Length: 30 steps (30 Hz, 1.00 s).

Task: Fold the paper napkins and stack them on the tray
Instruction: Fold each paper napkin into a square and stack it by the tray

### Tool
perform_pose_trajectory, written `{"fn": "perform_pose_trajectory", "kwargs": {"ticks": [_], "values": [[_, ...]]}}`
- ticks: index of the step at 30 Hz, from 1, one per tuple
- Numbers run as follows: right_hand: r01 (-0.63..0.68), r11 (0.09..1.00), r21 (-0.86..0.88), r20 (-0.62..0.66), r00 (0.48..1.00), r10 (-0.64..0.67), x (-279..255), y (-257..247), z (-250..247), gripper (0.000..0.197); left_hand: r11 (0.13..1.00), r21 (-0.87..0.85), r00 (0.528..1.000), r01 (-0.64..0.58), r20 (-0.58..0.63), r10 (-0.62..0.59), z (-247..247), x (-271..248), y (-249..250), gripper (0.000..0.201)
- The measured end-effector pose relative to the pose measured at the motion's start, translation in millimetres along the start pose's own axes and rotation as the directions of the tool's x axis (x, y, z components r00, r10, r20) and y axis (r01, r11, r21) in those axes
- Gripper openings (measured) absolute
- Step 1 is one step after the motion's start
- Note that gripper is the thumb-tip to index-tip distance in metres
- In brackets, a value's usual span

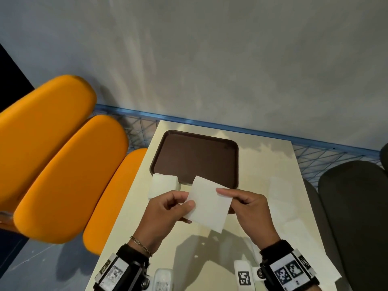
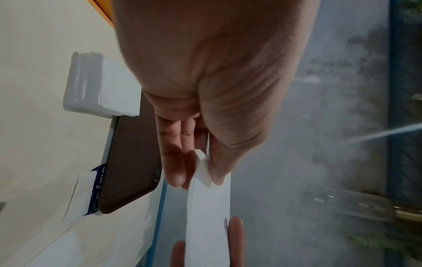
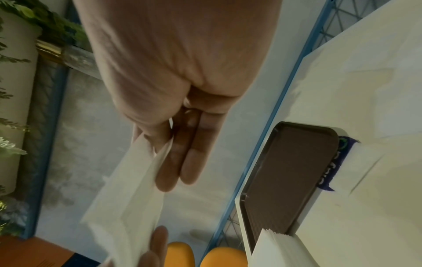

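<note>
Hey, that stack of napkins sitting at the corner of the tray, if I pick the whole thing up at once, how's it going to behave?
The napkin stack is probably light and floppy: its loose sheet edges fan unevenly in the left wrist view. Pinched at one side, it would likely sag and shed sheets, as nothing visible binds it. It already overlaps the tray rim, so a push may slide only the top sheets.

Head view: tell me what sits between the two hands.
In the head view, a white paper napkin spans the gap, held in the air above the table: the left hand pinches one edge, the right hand the other.
</note>
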State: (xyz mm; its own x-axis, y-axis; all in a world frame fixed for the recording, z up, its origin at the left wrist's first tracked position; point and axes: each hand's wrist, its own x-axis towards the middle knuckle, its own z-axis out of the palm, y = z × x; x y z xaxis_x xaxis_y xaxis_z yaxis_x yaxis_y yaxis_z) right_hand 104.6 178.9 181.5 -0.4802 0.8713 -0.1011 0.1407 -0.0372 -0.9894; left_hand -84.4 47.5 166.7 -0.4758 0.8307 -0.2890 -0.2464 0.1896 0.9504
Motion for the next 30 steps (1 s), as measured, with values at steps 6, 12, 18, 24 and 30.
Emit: {"fn": "perform_pose_trajectory", "kwargs": {"ticks": [6,12,18,24,30], "values": [[-0.029,0.999,0.032,-0.057,0.998,0.031,-9.0,5.2,1.9,0.044,0.998,0.037,0.998,-0.052,-0.045,0.054,1.0,5.2,-2.2,0.013],[-0.017,0.999,0.027,-0.073,0.997,0.019,-14.8,3.7,0.7,0.04,1.0,0.024,1.0,-0.012,0.005,0.012,7.7,8.5,0.3,0.032],[-0.012,0.999,0.047,-0.073,0.997,0.015,-16.7,3.8,-0.3,0.039,0.991,0.122,0.996,-0.062,0.07,0.054,15.1,9.5,1.3,0.027],[-0.024,0.999,0.049,-0.057,0.998,0.026,-23.6,5.6,-0.6,0.042,0.996,0.087,0.996,-0.028,0.083,0.021,19.2,8.1,4.2,0.011],[0.022,0.975,-0.219,0.282,0.958,0.042,-22.6,-5.5,-34.2,0.077,0.962,0.255,0.992,-0.099,0.1,0.075,7.2,6.3,6.1,0.01]]}}
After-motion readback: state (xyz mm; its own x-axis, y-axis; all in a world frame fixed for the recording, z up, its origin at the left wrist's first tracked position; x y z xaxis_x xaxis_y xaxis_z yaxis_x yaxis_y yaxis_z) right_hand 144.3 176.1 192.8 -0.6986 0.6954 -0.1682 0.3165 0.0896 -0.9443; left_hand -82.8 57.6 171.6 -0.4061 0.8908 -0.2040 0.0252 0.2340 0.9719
